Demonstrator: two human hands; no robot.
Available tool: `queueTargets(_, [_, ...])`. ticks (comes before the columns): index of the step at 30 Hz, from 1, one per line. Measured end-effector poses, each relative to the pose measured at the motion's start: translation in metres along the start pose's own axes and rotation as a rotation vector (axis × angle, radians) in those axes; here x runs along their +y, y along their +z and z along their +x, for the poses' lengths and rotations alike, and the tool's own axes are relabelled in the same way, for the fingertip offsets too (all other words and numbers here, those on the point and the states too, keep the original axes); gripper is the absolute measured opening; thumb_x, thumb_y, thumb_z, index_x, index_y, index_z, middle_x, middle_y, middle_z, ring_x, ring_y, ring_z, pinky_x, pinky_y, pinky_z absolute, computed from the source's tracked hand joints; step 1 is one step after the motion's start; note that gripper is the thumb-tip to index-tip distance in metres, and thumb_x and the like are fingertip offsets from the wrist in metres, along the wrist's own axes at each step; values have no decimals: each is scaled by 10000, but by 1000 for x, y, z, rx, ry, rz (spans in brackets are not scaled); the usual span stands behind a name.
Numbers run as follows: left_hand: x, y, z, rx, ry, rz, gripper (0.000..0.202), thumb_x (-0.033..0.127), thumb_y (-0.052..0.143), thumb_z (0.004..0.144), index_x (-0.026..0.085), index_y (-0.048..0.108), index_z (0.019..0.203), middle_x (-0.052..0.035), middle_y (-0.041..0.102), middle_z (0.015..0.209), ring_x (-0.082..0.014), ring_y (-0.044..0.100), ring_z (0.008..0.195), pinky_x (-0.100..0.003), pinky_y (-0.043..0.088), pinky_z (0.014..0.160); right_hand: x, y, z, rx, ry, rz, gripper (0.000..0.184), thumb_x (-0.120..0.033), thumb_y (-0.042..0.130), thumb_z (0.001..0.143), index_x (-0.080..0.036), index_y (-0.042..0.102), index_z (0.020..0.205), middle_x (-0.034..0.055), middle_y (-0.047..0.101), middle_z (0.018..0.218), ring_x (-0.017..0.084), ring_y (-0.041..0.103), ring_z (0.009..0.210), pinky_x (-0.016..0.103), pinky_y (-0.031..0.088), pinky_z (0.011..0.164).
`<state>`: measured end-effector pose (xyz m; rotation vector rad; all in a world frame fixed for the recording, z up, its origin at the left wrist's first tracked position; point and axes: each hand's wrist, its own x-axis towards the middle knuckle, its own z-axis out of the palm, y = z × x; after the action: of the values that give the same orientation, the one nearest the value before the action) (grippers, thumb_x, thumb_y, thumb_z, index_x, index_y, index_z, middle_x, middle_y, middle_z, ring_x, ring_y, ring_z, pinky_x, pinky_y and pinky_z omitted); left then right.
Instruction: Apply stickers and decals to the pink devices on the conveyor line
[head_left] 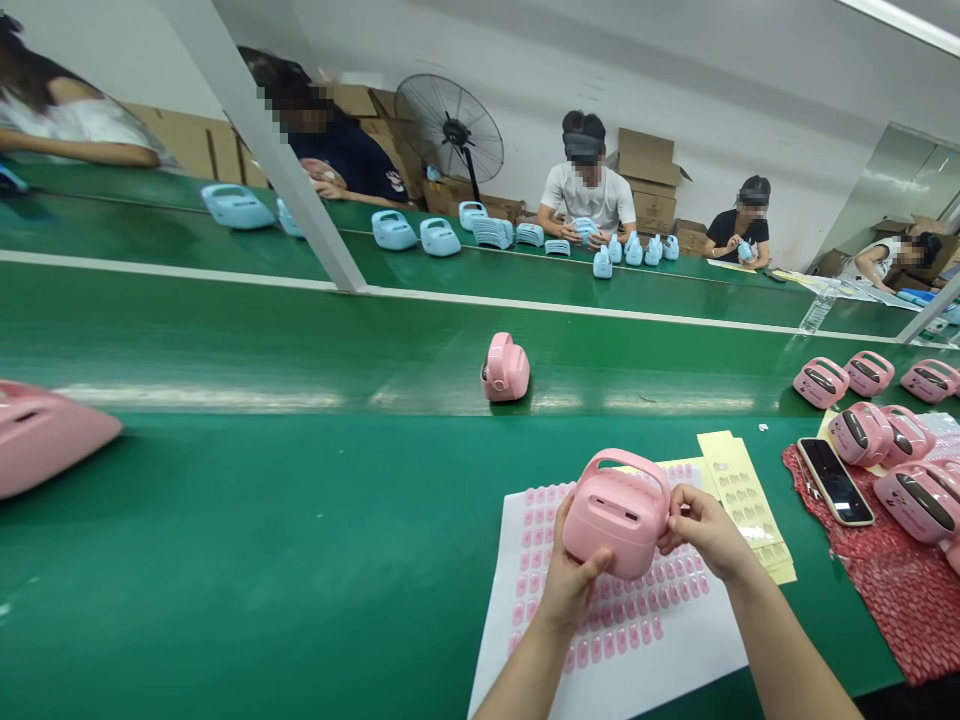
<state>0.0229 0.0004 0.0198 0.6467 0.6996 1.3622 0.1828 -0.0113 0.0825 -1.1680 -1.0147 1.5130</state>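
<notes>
A pink handled device [611,515], with slots on the side facing me, is held up over a white sheet [499,580]. Rows of small pink oval stickers [600,645] cover much of that sheet. My left hand [566,580] is closed round the device's left and lower side, thumb on its front. At the device's right side, my right hand [697,525] has its fingers pinched together by the handle's base. What those fingertips hold, if anything, is too small to make out. Yellow sticker backing strips [742,490] lie right of the sheet.
Another pink device [506,368] stands on the green belt [300,340] ahead; one more [45,440] is at far left. To the right, a phone [834,482] and several pink devices [919,500] rest by red bubble wrap [885,590]. Co-workers [589,190] sit opposite with light-blue devices [394,230].
</notes>
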Motion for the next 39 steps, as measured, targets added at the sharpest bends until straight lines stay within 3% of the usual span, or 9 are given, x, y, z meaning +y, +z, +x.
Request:
queueTargets(8, [-7, 3, -1, 81, 79, 132, 850, 374, 801, 369, 241, 462, 1137, -68, 558, 1079, -249, 528, 921, -305, 442, 745, 7, 0, 4, 181, 19, -68, 147, -193, 510, 486, -199, 364, 499, -63, 501, 335, 122, 540, 352, 212, 426, 379])
queueTargets(13, [-8, 5, -2, 138, 96, 160, 858, 372, 799, 357, 236, 473, 1139, -67, 573, 1055, -245, 544, 881, -301, 446, 723, 11, 0, 6, 190, -6, -99, 100, -166, 444, 472, -201, 355, 499, -60, 498, 320, 122, 536, 342, 196, 411, 362])
queueTargets(19, [-3, 5, -1, 112, 26, 97, 846, 337, 803, 374, 246, 477, 1149, -59, 584, 1056, -244, 543, 914, -292, 445, 744, 10, 0, 7, 168, -17, -49, 157, -196, 526, 519, -196, 369, 513, -54, 509, 370, 124, 555, 383, 221, 448, 391])
queueTargets(27, [-2, 3, 2, 72, -20, -28, 816, 362, 789, 440, 252, 462, 1179, -53, 606, 1037, -241, 547, 952, -303, 445, 781, 6, 7, 7, 84, -22, 20, 341, -405, 671, 581, -188, 410, 613, -46, 557, 492, 101, 570, 444, 246, 503, 467])
queueTargets(33, [-6, -3, 3, 57, -84, -54, 751, 379, 774, 475, 236, 486, 1153, -73, 617, 1019, -280, 554, 961, -345, 467, 773, 7, 10, 8, 82, -46, 57, 326, -334, 668, 580, -204, 387, 680, -74, 545, 465, 98, 562, 409, 224, 493, 420])
queueTargets(39, [-7, -4, 4, 2, -164, -110, 726, 403, 760, 498, 213, 493, 1146, -81, 649, 915, -315, 559, 962, -403, 466, 790, 13, 14, 3, 115, -160, 38, 245, -311, 612, 653, -211, 413, 754, -75, 540, 510, 99, 574, 431, 222, 497, 432])
